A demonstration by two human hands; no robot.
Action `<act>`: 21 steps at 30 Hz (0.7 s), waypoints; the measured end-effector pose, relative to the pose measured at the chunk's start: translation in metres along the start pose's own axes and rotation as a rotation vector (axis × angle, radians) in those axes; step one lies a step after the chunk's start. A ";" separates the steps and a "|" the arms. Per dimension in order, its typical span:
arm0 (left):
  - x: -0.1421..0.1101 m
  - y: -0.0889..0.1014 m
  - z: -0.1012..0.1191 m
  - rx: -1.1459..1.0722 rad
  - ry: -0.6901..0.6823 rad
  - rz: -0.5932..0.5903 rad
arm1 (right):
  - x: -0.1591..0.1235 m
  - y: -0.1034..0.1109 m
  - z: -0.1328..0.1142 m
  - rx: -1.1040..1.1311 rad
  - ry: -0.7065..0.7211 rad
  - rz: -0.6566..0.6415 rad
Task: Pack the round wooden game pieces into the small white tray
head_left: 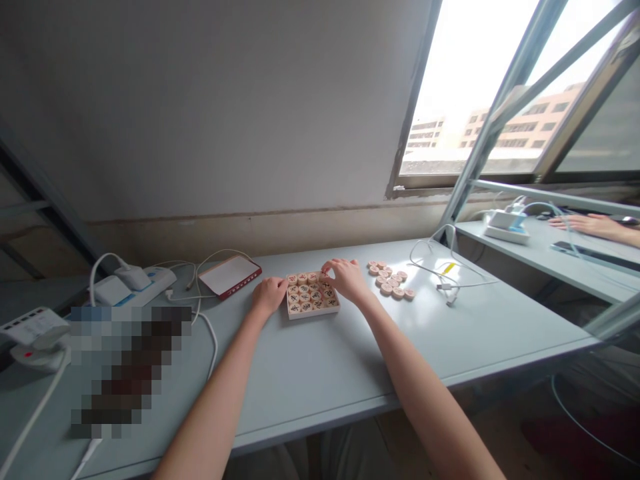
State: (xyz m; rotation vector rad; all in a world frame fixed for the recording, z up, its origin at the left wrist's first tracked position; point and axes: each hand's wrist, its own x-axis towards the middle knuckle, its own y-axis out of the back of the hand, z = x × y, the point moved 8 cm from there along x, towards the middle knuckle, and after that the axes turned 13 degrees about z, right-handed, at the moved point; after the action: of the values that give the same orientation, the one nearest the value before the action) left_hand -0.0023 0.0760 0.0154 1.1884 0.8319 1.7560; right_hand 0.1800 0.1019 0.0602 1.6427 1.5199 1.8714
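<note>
A shallow white box (pixel 314 315) sits on the desk, filled with rows of round wooden Chinese chess pieces (pixel 305 297). My left hand (pixel 270 295) is closed at the box's left wall, with its fingers partly hidden. At the far right corner of the box, my right hand (pixel 346 277) pinches a Chinese chess piece (pixel 327 273) between thumb and fingertips. To the right of that hand, a loose group of several more Chinese chess pieces (pixel 390 280) lies on the desk, with red marks on some. A red box lid (pixel 231 275) rests inside-up to the left.
White power strips (pixel 145 287) with plugged-in chargers and cables crowd the left side, beside a blurred-out patch (pixel 130 373). Loose white cables (pixel 453 280) lie at the right. Another person's hand (pixel 595 225) rests on the neighbouring desk (pixel 545 253). A metal frame post stands between the desks.
</note>
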 end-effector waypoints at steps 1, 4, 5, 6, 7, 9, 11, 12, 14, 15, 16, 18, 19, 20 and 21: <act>0.000 0.000 0.000 -0.027 -0.008 -0.009 | -0.001 -0.001 -0.001 -0.008 0.006 0.000; 0.001 0.000 0.000 -0.118 -0.030 -0.012 | -0.002 -0.002 0.000 -0.008 0.005 -0.005; 0.001 0.001 0.000 -0.150 -0.041 -0.010 | -0.003 -0.002 0.001 0.000 0.002 -0.011; 0.001 0.001 0.000 -0.180 -0.056 -0.008 | -0.002 -0.002 0.002 0.014 -0.002 -0.020; 0.001 0.001 0.001 -0.206 -0.070 -0.008 | -0.002 -0.002 0.004 0.031 -0.009 -0.028; 0.000 -0.002 0.000 -0.238 -0.085 -0.040 | 0.000 0.000 0.010 0.044 -0.039 -0.020; -0.001 -0.008 0.000 -0.258 -0.089 -0.090 | 0.001 0.004 0.025 -0.024 -0.118 0.035; -0.001 -0.010 0.000 -0.268 -0.092 -0.109 | 0.001 0.008 0.035 -0.092 -0.168 0.076; -0.001 -0.013 0.001 -0.286 -0.103 -0.111 | -0.003 0.012 0.056 -0.264 -0.266 0.139; -0.001 -0.013 0.001 -0.290 -0.108 -0.102 | -0.006 0.012 0.066 -0.348 -0.303 0.146; -0.001 -0.014 0.002 -0.292 -0.111 -0.096 | -0.010 0.010 0.075 -0.421 -0.337 0.138; 0.000 -0.015 0.003 -0.294 -0.111 -0.087 | -0.017 0.003 0.090 -0.512 -0.399 0.075; 0.000 -0.016 0.004 -0.298 -0.111 -0.085 | -0.021 -0.001 0.095 -0.530 -0.424 0.040; 0.000 -0.016 0.006 -0.301 -0.109 -0.084 | -0.022 -0.004 0.098 -0.532 -0.429 0.010; 0.000 -0.016 0.007 -0.300 -0.105 -0.082 | -0.023 -0.007 0.097 -0.519 -0.418 -0.012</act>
State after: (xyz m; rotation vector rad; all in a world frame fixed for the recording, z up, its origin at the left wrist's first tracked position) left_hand 0.0089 0.0830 0.0034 1.0218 0.5258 1.6681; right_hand 0.2652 0.1403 0.0251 1.6202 0.7923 1.5968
